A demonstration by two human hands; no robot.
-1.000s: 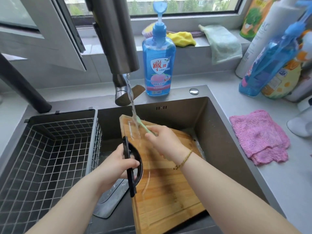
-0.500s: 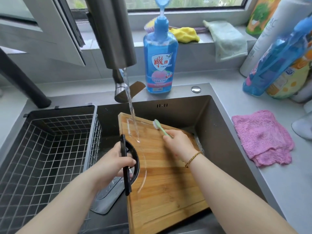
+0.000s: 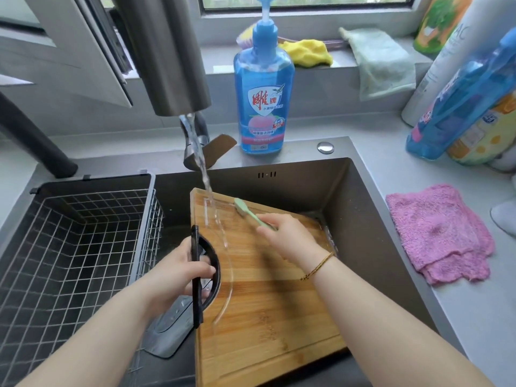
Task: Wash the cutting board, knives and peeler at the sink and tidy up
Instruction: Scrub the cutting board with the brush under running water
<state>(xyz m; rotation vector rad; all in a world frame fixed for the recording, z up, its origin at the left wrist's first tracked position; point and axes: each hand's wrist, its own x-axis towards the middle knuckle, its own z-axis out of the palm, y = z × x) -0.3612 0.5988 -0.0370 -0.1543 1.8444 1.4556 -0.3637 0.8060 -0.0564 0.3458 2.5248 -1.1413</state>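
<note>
Shifted: slim green plastic brush (image 3: 245, 212), its head now out from under the tap stream, just right of it. Right hand (image 3: 290, 238) pinches its handle. Rectangular bamboo cutting board (image 3: 265, 303) is propped aslant in the dark steel sink (image 3: 363, 219). It is stiff, probably heavy, wet and slippery. Best hold: black arched side handle (image 3: 197, 305), which the left hand (image 3: 176, 272) clamps. White wire basket (image 3: 69, 247) crowds the left. A grey metal plate (image 3: 167, 336) lies under the board's edge.

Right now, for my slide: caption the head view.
Left hand holds cutting board; right hand scrubs it with green brush.

Wet bamboo cutting board (image 3: 268, 317) — black arched handle (image 3: 216, 275) at its left edge — tilted in the sink (image 3: 363, 219).
</note>
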